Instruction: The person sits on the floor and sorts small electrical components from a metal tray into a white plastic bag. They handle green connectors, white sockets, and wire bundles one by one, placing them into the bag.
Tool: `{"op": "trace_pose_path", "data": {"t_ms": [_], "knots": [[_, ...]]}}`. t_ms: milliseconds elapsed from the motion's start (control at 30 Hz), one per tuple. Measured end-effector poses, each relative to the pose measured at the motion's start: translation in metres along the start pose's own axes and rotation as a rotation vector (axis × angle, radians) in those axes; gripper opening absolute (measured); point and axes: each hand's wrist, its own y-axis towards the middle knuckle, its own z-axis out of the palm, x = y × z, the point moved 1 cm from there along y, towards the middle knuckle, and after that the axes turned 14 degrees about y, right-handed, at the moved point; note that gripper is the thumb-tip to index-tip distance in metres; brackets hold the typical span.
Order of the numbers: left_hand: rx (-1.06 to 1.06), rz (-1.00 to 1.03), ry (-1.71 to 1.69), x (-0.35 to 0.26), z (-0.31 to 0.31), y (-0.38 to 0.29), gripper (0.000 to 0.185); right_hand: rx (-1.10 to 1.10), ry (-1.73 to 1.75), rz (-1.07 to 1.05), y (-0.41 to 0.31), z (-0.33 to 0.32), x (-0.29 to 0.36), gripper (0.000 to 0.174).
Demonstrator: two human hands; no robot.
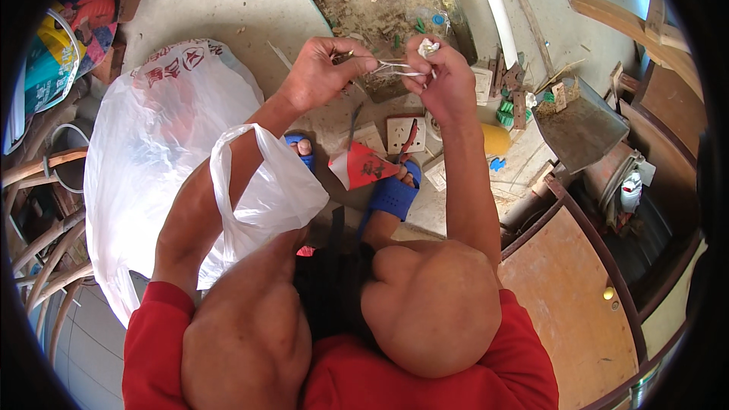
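Note:
My left hand [329,71] pinches one end of thin white strands [398,68], with a small brassy piece between its fingers. Opposite it, my right hand [443,77] grips the other end of the strands and a crumpled white scrap [428,47]. The strands stretch between both hands in front of a metal tray. Around my left forearm lies the handle of a large white plastic bag [171,142]. Below the hands, a wall socket plate [406,135] rests on the floor beside a red and white paper piece [364,166] and a dark red strip [410,135].
A worn metal tray [370,5] holds debris. To the right are rusty metal plates [519,109], a yellow cylinder [496,138], a metal dustpan [584,125] and a wooden cabinet door [569,290]. Curved wooden sticks [51,239] crowd the left edge.

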Motion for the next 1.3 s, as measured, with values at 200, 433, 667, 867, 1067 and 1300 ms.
{"op": "trace_pose_path", "data": {"t_ms": [200,433,667,867,1067,1300], "knots": [[-0.026,-0.159,-0.087,0.007,-0.007,-0.004,0.022,-0.024,0.124,-0.062,-0.003,0.01,0.005,0.015],[-0.115,-0.06,0.069,0.002,-0.015,-0.009,0.021,-0.128,0.233,-0.273,0.007,0.013,0.028,0.006],[-0.256,-0.257,-0.137,0.017,-0.051,-0.041,0.03,-0.06,0.053,-0.297,0.013,0.018,0.056,0.015],[-0.081,-0.277,-0.226,0.017,-0.046,-0.037,0.035,-0.106,-1.584,-0.536,0.016,0.012,0.005,0.051],[0.01,-0.304,-0.395,0.023,-0.038,-0.037,0.034,0.15,-0.867,-0.174,0.005,0.053,-0.024,0.033],[0.018,-0.291,-0.353,0.007,-0.025,-0.039,0.03,0.027,-0.834,-0.437,0.006,0.036,-0.046,0.011]]}}
